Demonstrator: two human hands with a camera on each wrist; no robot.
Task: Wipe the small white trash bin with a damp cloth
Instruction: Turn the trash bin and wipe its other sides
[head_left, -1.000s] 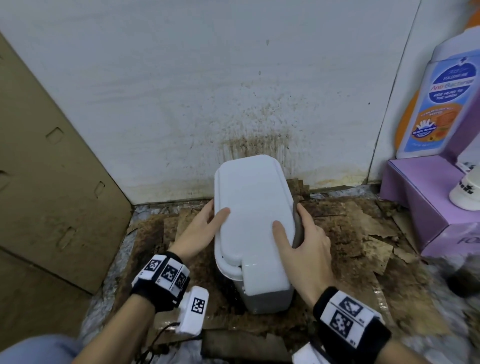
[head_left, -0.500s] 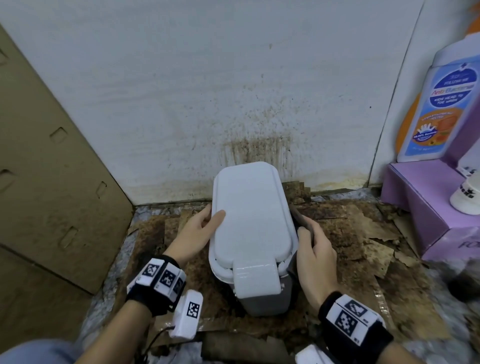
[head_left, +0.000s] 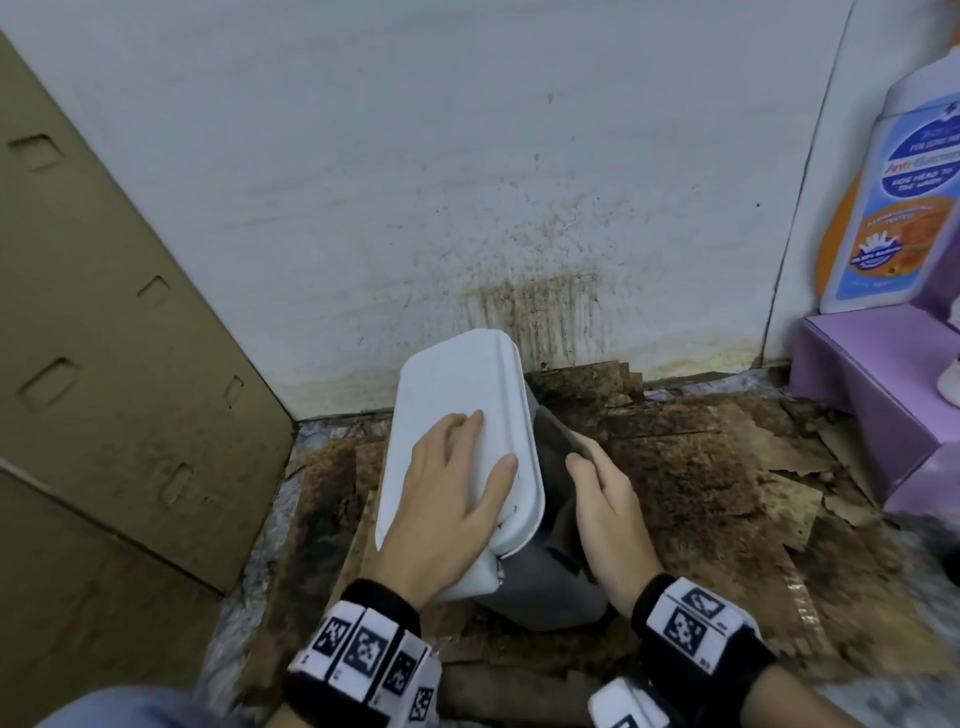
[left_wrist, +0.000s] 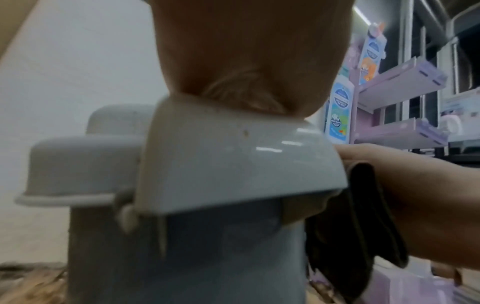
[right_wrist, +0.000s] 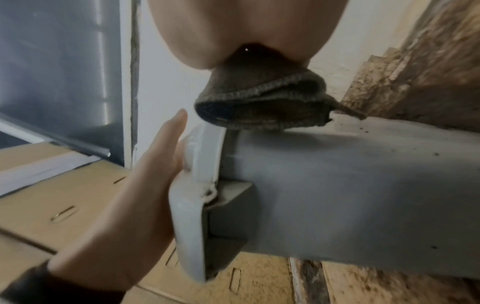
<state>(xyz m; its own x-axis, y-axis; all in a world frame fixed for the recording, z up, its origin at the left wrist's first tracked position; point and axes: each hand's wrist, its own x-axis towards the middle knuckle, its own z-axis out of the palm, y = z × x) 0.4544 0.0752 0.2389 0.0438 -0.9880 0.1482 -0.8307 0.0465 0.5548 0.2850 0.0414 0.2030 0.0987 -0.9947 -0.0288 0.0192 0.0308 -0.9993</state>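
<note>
Two hands engaged: the left hand (head_left: 447, 499) is lying flat on the lid (head_left: 462, 415) of the trash bin (head_left: 540, 587) with fingers (head_left: 470, 423) straight and spread, pressing rather than gripping; the right hand (head_left: 608, 499) is holding a folded dark cloth (head_left: 558, 447) against the bin's right side wall, fingers curled over it.
Bin position: the trash bin is standing on stained cardboard sheets (head_left: 691, 467) on the floor, close to the spattered wall (head_left: 467, 182), and is tilting toward the person's left.
Step in hand: judged to be wiping the grey side wall just below the lid rim.
Cloth contact: in the right wrist view the cloth (right_wrist: 262, 107) is sitting bunched on the upper edge of the wall, partly under the lid rim (right_wrist: 205, 148); spreading it flatter would likely be covering more surface per stroke.
Bracing: the left hand (right_wrist: 124, 216) is steadying the lid; keeping that pressure firm should be stopping the tilted bin from sliding on the cardboard.
Stroke advice: working from the rim downward is probably keeping loosened dirt off cleaned areas; dark specks are showing on the wall.
Bin contents: cannot tell, since the lid is closed.
Purple box (head_left: 878, 395): carrying a large lotion bottle (head_left: 893, 171); its inside is not visible.
</note>
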